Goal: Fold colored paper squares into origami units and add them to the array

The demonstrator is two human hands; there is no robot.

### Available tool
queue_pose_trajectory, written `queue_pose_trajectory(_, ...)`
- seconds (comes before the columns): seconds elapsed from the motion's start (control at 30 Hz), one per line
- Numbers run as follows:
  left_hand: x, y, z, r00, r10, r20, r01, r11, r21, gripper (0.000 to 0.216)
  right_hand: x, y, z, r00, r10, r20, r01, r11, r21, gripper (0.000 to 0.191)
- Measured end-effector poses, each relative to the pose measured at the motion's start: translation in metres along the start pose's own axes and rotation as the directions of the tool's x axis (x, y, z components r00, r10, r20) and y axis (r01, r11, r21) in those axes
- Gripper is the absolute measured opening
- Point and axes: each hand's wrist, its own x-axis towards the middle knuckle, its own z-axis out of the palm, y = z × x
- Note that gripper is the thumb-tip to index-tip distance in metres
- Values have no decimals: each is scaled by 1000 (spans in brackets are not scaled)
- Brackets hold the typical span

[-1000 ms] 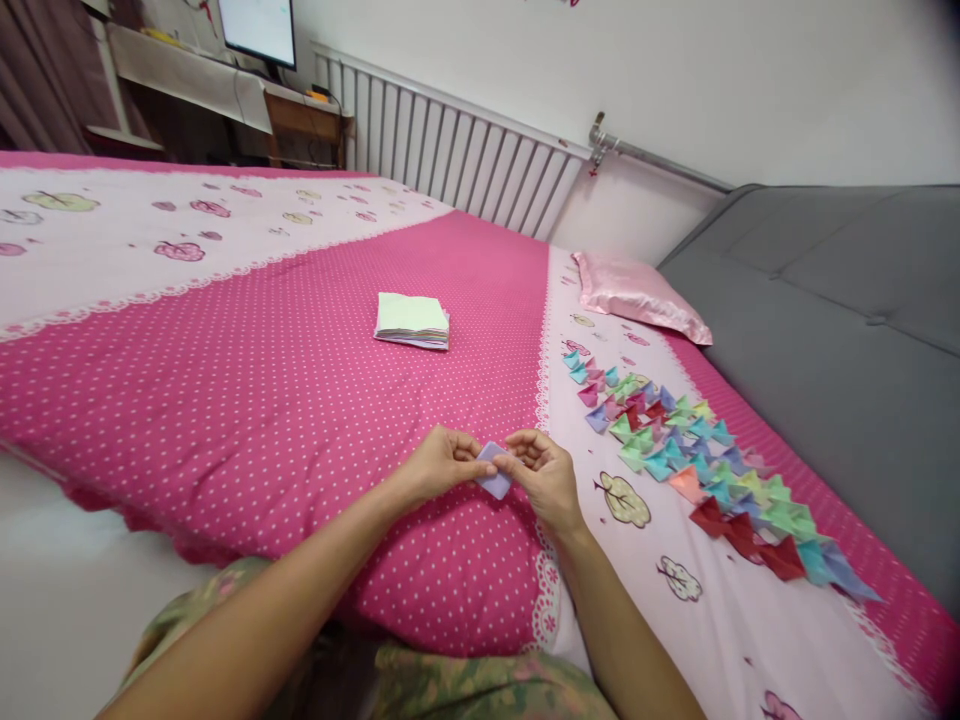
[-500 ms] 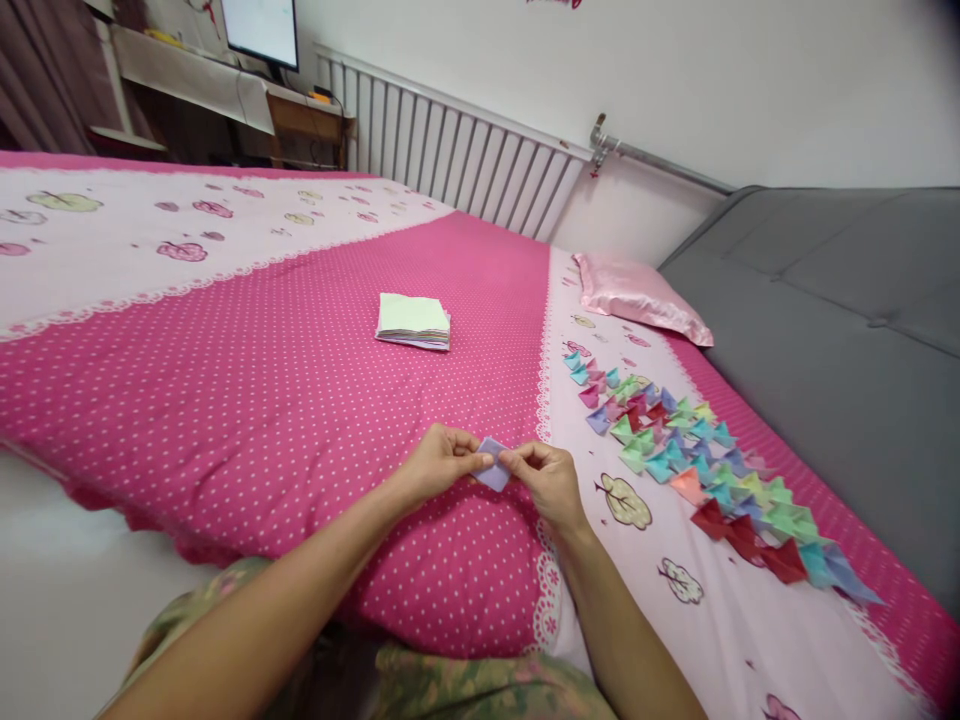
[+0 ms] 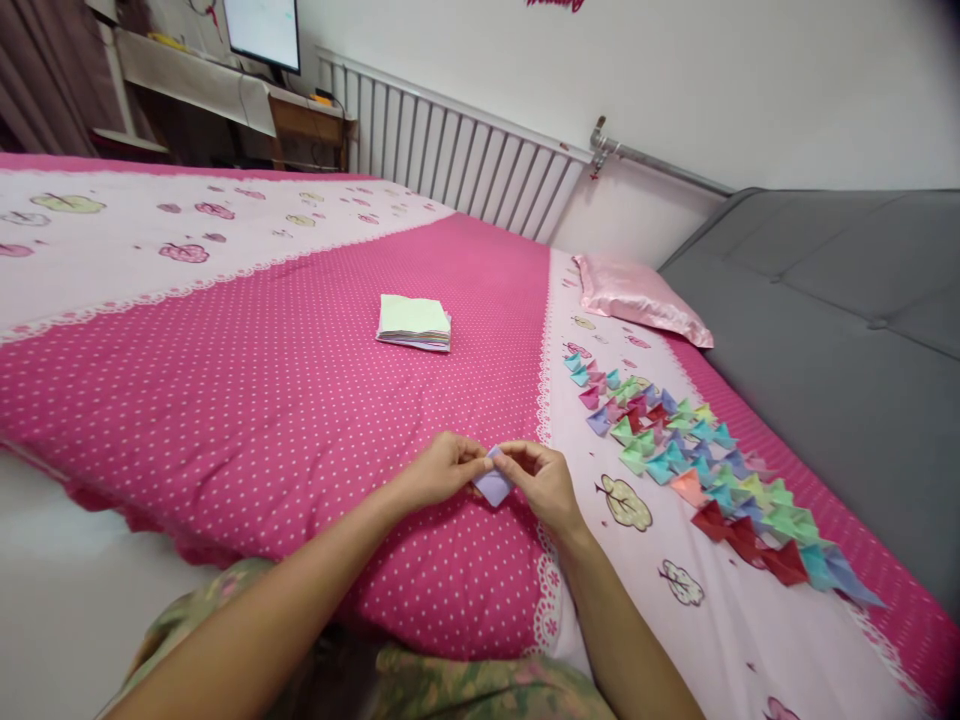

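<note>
Left hand (image 3: 444, 468) and right hand (image 3: 541, 482), thumbs closed, pinch the lilac folded paper (image 3: 493, 488): mid-fold, it seems, and the next crease calls for aligned edges!

A pink pillow (image 3: 640, 300) lies beside the grey headboard (image 3: 825, 330); a monitor (image 3: 262, 30) stands near the white radiator (image 3: 457, 150).

Bed layout, seen from my end

I've got the folded paper (image 3: 494, 488) between left hand (image 3: 441, 470) and right hand (image 3: 549, 487), over the bed's (image 3: 262, 390) near edge. Paper stack (image 3: 414, 316) on the bed, beyond the hands, slightly left. Paper boats (image 3: 669, 462) to the right, between hands and headboard (image 3: 832, 290); pillow (image 3: 637, 298) behind them (against the headboard). Back left: desk (image 3: 195, 85), monitor (image 3: 262, 32) on it. Railing (image 3: 450, 135) along the back, right of the desk.
</note>
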Motion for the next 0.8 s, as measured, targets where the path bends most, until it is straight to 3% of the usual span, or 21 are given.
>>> queue_pose_trajectory(0.07, -1, -1, 2, 999, 4, 35, -5, 999, 44, 30, -1, 0, 1, 999, 28, 21, -28, 1000, 12, 18)
queue_pose_trajectory(0.17, 0, -3, 3, 1000, -11, -7, 11, 998, 63, 26, 0, 0, 2, 998, 56, 18, -57, 996, 68, 16)
queue_pose_trajectory(0.4, 0, 7, 4, 973, -123, -195, 86, 978, -190, 21, 0, -4, 4, 992, 115, -59, -96, 959, 267, 14)
queue_pose_trajectory(0.53, -1, 13, 3, 954, -135, -269, 56, 958, -283, 23, 0, -4, 3, 992, 122, -22, -112, 958, 264, 14)
queue_pose_trajectory(0.8, 1, 9, 1, 952, -125, -279, 37, 954, -299, 26, 0, -1, 3, 993, 114, -29, -105, 969, 224, 17)
